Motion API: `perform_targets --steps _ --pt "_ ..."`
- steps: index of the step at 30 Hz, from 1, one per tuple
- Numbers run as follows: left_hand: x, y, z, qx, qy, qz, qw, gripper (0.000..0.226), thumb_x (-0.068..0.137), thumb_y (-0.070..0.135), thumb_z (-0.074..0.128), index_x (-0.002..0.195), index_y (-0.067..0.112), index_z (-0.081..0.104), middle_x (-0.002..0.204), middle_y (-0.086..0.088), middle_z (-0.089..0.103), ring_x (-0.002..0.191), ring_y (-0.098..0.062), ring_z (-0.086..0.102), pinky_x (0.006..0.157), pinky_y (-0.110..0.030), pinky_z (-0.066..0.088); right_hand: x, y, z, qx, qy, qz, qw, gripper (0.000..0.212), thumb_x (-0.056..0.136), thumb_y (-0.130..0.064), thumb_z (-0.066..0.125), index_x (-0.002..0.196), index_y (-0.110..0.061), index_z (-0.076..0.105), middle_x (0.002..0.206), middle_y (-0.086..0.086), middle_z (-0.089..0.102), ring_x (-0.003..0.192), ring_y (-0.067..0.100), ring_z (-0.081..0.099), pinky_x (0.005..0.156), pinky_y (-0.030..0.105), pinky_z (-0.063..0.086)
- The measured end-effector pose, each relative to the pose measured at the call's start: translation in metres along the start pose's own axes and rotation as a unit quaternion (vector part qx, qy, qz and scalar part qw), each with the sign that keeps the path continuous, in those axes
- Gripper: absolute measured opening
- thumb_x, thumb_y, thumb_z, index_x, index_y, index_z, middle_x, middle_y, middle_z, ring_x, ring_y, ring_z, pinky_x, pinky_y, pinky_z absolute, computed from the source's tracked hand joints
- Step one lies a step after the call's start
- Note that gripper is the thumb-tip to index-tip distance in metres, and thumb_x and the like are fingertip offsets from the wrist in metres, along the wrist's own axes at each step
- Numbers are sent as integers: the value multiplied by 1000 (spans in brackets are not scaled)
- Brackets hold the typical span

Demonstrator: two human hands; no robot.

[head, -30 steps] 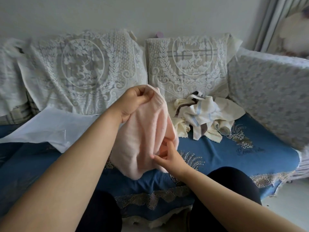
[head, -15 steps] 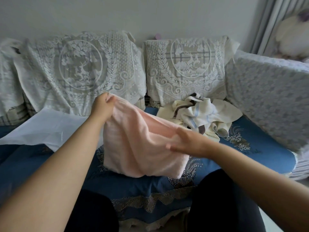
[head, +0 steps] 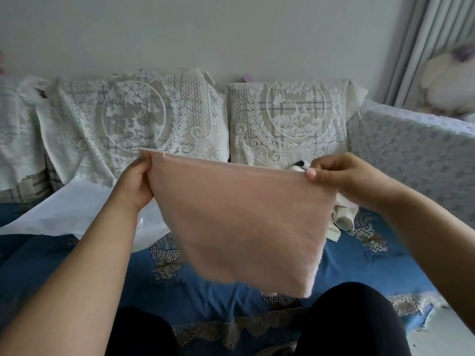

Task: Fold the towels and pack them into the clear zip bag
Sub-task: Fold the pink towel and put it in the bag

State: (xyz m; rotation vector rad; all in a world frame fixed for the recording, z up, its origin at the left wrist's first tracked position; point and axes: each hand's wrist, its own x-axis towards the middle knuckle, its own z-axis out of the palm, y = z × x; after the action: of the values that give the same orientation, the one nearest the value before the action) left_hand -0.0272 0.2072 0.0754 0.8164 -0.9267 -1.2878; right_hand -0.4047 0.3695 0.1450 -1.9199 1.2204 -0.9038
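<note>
A pale pink towel (head: 241,217) hangs spread out in the air above the blue sofa seat (head: 210,286). My left hand (head: 136,183) pinches its top left corner and my right hand (head: 339,173) pinches its top right corner, so the top edge is stretched taut. Its lower part tapers to a point near my right knee. Behind the towel at the right, a heap of cream towels (head: 344,217) lies on the seat, mostly hidden. The clear zip bag (head: 74,209) lies flat on the seat at the left, partly behind my left forearm.
Two lace-covered cushions (head: 133,119) (head: 290,122) lean against the wall at the back. A lace-covered armrest (head: 421,152) stands at the right, with a grey curtain (head: 416,47) beyond it. My dark-clothed knees (head: 349,322) are at the bottom edge.
Both hands rose and moved apart. My right hand shifted from the towel's lower part to its top right corner, and the bunched towel opened into a flat sheet.
</note>
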Motion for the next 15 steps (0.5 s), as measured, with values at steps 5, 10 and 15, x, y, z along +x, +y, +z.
perform_targets --steps 5,10,15 --pt "5 -23 19 248 118 16 962 16 93 22 59 106 14 63 76 3 58 58 -3 53 46 -11 38 61 46 7 -529 23 175 830 43 89 -31 60 129 -26 47 86 -4 60 72 14 55 60 28 47" --pt "23 4 35 109 198 156 962 16 91 10 59 79 20 63 75 4 60 71 -13 54 66 -26 47 84 34 3 -541 324 36 775 22 92 -29 55 103 -12 63 107 9 55 98 30 55 86 41 43" --pt "21 -3 14 173 160 162 958 27 90 -3 55 104 19 54 100 -4 62 88 -17 61 73 -29 55 79 44 -8 -308 268 59 911 21 83 -35 68 89 -16 61 100 4 60 93 24 56 74 34 45"
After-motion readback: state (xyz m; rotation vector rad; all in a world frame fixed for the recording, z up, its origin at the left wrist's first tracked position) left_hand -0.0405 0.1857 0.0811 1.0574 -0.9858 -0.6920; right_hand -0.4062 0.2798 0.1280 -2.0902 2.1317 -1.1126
